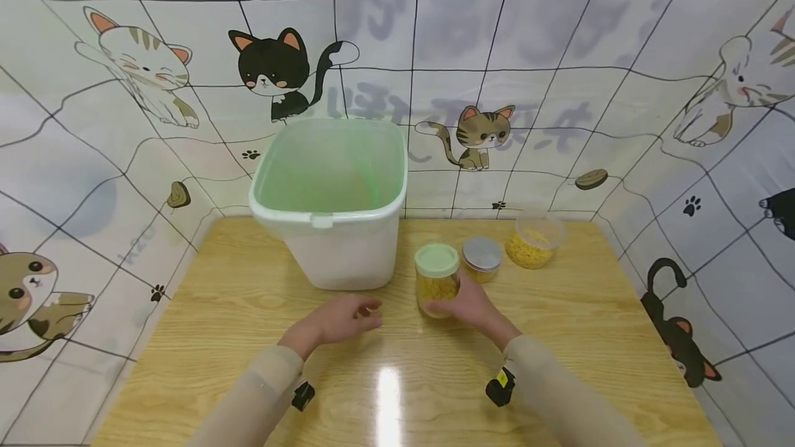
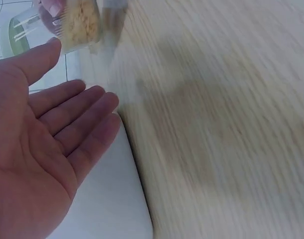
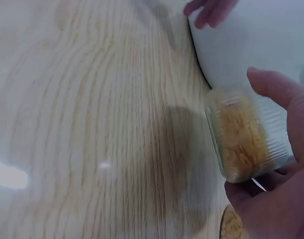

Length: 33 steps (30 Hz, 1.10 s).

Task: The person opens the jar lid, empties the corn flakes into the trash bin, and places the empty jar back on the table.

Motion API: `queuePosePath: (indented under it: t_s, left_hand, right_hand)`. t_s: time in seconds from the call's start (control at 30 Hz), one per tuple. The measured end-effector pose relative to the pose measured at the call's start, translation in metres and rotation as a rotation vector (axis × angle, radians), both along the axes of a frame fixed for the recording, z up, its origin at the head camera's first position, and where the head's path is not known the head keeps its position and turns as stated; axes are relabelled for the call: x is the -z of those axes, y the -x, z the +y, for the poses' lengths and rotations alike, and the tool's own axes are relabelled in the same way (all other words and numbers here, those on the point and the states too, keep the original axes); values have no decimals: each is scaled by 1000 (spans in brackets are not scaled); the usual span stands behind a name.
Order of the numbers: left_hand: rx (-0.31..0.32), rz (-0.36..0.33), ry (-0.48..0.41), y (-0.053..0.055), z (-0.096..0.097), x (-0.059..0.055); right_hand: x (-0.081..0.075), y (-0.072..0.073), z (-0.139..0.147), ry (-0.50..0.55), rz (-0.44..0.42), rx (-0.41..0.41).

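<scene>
My right hand [image 1: 470, 303] grips a ribbed clear jar [image 1: 435, 288] from its right side, thumb on one side and fingers on the other. The jar has a pale green lid [image 1: 437, 260] and holds yellow, flaky bits, which the right wrist view shows up close through the ribbed wall [image 3: 241, 134]. Left of the jar, my left hand [image 1: 338, 319] hovers in front of the white bin [image 1: 350, 254]. Its palm [image 2: 27, 149] and loosely extended fingers hold nothing.
Just behind the gripped jar stands a smaller jar with a silver lid [image 1: 482, 254]. Beyond it, a round clear tub [image 1: 530, 254] holds yellow pieces. The tall bin has a green inside. A cat-patterned cloth [image 1: 373, 26] walls the wooden table [image 1: 584, 309] on three sides.
</scene>
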State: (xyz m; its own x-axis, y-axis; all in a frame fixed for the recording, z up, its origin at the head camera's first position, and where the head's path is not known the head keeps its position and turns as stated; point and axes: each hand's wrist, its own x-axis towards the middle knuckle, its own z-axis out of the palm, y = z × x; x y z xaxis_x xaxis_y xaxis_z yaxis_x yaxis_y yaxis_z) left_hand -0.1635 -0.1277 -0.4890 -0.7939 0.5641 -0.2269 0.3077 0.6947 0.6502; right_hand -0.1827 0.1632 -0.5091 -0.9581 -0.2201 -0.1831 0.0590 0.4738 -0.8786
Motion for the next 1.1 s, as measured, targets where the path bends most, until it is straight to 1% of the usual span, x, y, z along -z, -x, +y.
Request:
queuePosePath:
  t_s: [0.1, 0.2, 0.3, 0.43, 0.57, 0.67, 0.83, 0.93, 1.1]
  left_hand:
    - [5, 17, -46, 2, 6, -3]
    - [-4, 26, -64, 4, 14, -8]
    - [-35, 0, -69, 5, 23, -13]
    - [-58, -37, -122, 7, 32, -16]
    - [-32, -57, -183, 7, 38, -18]
    - [-8, -52, -196, 8, 41, -17]
    - [30, -15, -205, 9, 45, -18]
    - [59, 12, -214, 9, 47, -20]
    - [71, 38, -200, 6, 51, -24]
  right_hand:
    - [-2, -5, 7, -40, 9, -53]
    - [-4, -9, 12, -86, 9, -102]
    - [-4, -14, 15, -125, -5, -151]
    - [-4, -19, 18, -115, -26, -216]
    - [-1, -22, 18, -96, -4, -287]
    - [0, -24, 16, -85, 7, -330]
    - [1, -26, 12, -101, 21, -372]
    - [3, -27, 10, -108, 11, -392]
    - [3, -29, 4, -104, 6, -406]
